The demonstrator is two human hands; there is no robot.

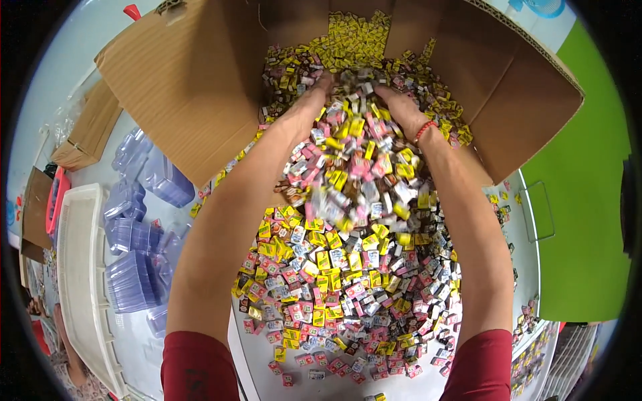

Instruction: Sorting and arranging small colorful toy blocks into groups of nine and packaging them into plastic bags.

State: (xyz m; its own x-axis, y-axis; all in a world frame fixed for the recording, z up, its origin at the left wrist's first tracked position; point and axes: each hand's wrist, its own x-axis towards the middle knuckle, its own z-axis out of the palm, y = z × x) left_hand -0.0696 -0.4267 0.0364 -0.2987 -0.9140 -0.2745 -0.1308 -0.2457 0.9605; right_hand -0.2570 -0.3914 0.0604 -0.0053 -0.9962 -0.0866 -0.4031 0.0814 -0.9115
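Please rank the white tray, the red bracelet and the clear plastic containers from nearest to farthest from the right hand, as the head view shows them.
1. Red bracelet: on the wrist of the right hand.
2. Clear plastic containers: well to the left.
3. White tray: farther left, beyond the containers.

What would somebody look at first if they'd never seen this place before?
Probably the huge heap of tiny packs, yellow, pink, white and brown, spread from the open cardboard box at the top down the middle. Next, the left hand and right hand, in among the packs at the box, with blurry packs just below them. Then the bright green surface at the right.
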